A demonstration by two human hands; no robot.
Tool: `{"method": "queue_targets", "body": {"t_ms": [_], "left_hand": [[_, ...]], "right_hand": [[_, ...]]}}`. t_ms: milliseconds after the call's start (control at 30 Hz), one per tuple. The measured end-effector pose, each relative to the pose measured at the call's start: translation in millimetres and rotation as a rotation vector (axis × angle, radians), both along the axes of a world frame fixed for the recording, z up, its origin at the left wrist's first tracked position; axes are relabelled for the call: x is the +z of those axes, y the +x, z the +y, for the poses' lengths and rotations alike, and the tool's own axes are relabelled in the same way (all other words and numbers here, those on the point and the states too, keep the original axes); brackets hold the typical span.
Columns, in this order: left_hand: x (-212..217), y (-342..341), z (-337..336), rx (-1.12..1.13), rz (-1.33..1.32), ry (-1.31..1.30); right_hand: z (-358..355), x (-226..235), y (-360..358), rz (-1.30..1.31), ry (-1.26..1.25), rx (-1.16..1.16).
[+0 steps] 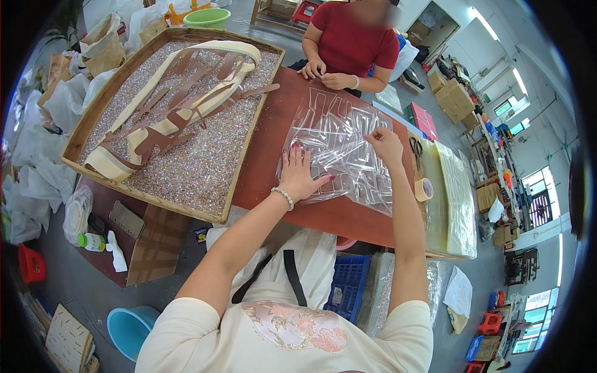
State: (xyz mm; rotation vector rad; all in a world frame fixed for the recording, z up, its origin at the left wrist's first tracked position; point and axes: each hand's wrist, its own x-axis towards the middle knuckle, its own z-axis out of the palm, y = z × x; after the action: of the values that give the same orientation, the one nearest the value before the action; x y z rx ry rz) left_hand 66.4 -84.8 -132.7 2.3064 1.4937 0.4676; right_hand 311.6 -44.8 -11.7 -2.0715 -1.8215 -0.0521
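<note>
Head view: the clear plastic sheets (339,149) blur together, their edges hard to separate, the stack's long axis running away from me on the red-brown table (267,161). My left hand (298,174) presses flat, fingers spread; my right hand (384,142) pinches a sheet's edge.

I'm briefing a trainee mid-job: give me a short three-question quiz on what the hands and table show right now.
1. True or false: the left hand lies flat on the clear plastic sheets.
2. What does the right hand do? A) pinches the sheets' edge B) holds the scissors C) lifts the tape roll
3. What lies on the glittery granules in the wooden tray?

Key:
1. True
2. A
3. Brown and cream strap-shaped pieces
</note>
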Motion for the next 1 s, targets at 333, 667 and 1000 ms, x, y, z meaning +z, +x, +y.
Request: {"method": "queue_targets", "body": {"t_ms": [333,667,1000], "left_hand": [[-9,-9,4,0.025,-0.049,0.049],[-16,-9,-1,0.034,-0.05,0.085],[-6,-10,-2,0.019,-0.014,0.058]], "right_hand": [[22,-17,1,-0.148,0.111,-0.028],[19,-27,11,-0.16,0.223,-0.047],[25,-11,18,-0.043,0.202,-0.015]]}}
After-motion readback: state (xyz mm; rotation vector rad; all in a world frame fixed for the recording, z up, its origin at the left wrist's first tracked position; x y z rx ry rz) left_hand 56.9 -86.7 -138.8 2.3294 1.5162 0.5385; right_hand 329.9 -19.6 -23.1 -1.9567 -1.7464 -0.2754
